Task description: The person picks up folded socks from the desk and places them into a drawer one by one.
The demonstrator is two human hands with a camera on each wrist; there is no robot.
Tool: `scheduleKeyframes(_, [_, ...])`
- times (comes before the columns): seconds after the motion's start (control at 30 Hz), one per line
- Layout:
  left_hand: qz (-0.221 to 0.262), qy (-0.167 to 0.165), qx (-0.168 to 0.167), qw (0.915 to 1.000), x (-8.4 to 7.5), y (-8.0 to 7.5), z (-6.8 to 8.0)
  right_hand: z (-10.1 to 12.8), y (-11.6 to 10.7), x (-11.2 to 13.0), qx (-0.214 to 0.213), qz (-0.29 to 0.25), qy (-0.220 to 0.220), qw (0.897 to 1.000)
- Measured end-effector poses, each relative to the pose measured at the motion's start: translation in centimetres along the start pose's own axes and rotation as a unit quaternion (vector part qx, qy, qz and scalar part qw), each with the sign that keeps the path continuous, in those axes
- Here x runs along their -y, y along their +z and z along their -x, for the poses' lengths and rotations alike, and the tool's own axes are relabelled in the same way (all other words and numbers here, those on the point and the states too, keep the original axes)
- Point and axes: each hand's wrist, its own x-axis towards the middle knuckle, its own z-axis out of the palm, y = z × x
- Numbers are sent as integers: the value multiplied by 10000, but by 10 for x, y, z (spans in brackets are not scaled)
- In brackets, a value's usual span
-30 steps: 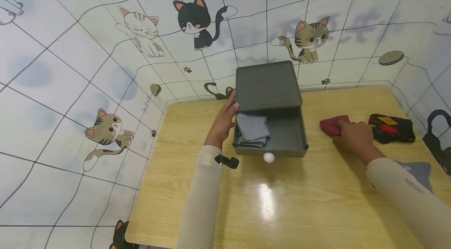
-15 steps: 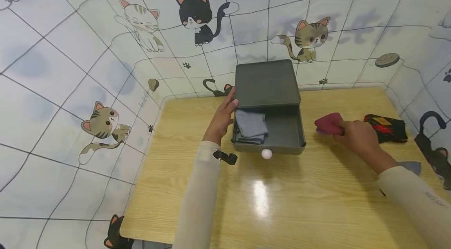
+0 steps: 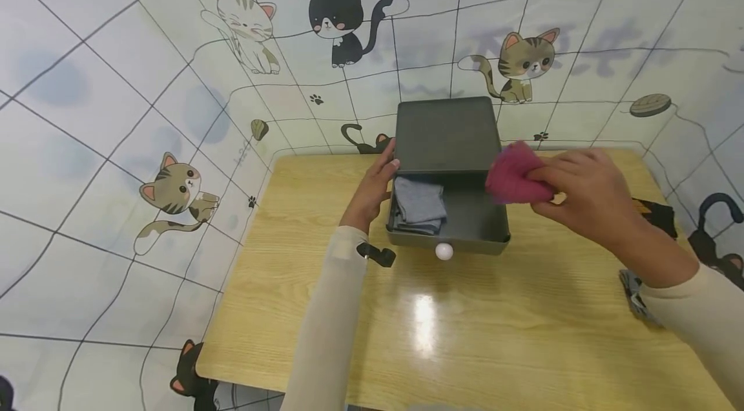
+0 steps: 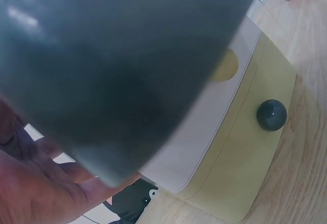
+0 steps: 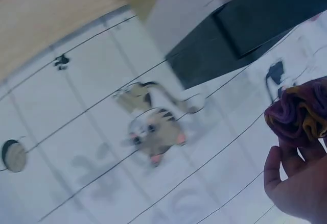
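Maroon cloth in right hand

The maroon sock bundle is off the table, pinched in the right hand above the right rim of the open drawer. It's a soft, crumpled roll, and the right wrist view shows orange-yellow mixed into its folds. The grey drawer box sits by the table's far edge, drawer pulled toward the near edge, the left hand resting on the box's left side.
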Motion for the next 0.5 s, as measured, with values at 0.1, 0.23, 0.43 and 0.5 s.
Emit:
scheduleKeyframes(0.1, [-39, 28, -38, 10000, -1, 0, 1, -14, 12, 12, 220, -149, -616, 9977])
scheduleKeyframes(0.23, [-31, -15, -53, 10000, 0, -1, 1, -24, 29, 22, 846, -17, -972, 9917])
scheduleKeyframes(0.43, [-11, -36, 15, 10000, 0, 1, 1, -27, 41, 23, 1683, 264, -949, 9808])
scheduleKeyframes(0.5, [-15, -19, -2, 10000, 0, 2, 0, -28, 44, 21, 1783, 329, -986, 9785])
